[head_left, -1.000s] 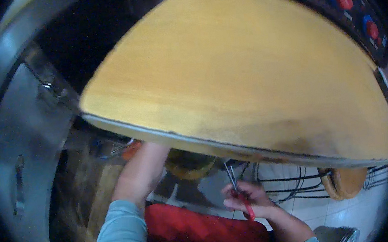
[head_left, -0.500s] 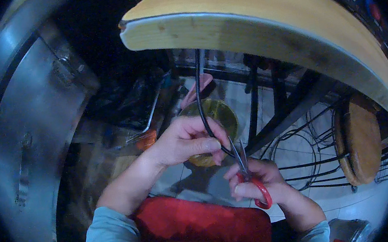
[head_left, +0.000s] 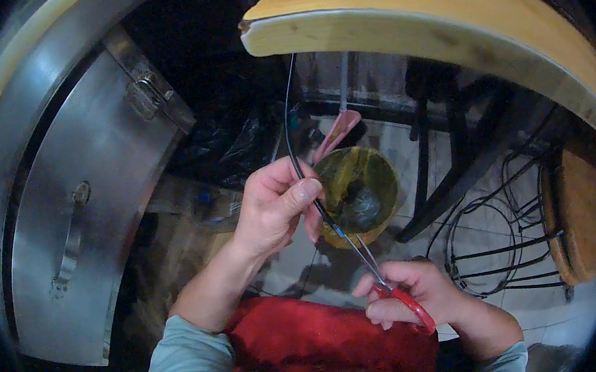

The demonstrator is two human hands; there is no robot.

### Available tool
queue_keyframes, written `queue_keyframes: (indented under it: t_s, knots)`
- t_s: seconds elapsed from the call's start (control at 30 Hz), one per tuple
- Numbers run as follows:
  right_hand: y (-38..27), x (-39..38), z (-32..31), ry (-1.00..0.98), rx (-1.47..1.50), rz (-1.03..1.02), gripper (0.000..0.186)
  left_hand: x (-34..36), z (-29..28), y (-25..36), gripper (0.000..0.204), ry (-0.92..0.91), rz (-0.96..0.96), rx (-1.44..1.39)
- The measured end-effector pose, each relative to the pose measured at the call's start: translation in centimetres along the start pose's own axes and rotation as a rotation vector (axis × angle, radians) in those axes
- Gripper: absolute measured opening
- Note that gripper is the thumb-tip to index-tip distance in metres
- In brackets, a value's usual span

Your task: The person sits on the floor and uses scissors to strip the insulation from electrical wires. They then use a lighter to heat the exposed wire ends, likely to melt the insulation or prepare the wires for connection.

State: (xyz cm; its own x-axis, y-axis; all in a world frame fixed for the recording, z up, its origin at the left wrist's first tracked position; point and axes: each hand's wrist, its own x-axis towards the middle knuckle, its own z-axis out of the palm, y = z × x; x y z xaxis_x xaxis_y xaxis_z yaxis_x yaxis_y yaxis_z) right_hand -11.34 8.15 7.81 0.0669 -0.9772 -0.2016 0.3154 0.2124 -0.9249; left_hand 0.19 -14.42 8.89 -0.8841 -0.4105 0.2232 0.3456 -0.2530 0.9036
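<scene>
A black cable (head_left: 288, 126) hangs from under the table edge, pinched between the thumb and fingers of my left hand (head_left: 271, 206). Below that grip its lower end shows a small blue bit (head_left: 340, 231) at the blade tips. My right hand (head_left: 423, 292) holds red-handled scissors (head_left: 408, 303) by the finger loops. Their slim metal blades are slightly parted and point up and left toward the cable end. Whether the blades touch the blue bit, I cannot tell.
Beyond my hands stands a bin with a yellow liner (head_left: 383, 178), a pink dustpan (head_left: 337, 133) behind it. A thick wooden tabletop (head_left: 441, 29) overhangs the far right. Left is a metal cabinet (head_left: 80, 228); right, a brown-seated stool (head_left: 584, 216). Red cloth (head_left: 327, 337) covers my lap.
The view has shifted, so the tabletop and bin sit farther right. The scissors have turned more in line with the cable, and a blue bit now shows at its lower end.
</scene>
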Motion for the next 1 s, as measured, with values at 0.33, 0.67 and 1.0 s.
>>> queue_keyframes:
  t_s: [0.33,0.67,1.0]
  knots:
    - [0.8,0.5,-0.5,-0.017,0.034,0.053,0.026,0.1,0.1,-0.7,0.022,0.019,-0.016,0.096]
    - [1.3,0.5,-1.0,-0.023,-0.008,0.04,0.026,0.1,0.7,-1.1,0.013,0.01,-0.043,0.071]
    - [1.0,0.4,-1.0,-0.002,-0.005,0.094,0.023,-0.1,1.1,-1.1,0.015,0.045,-0.059,0.127]
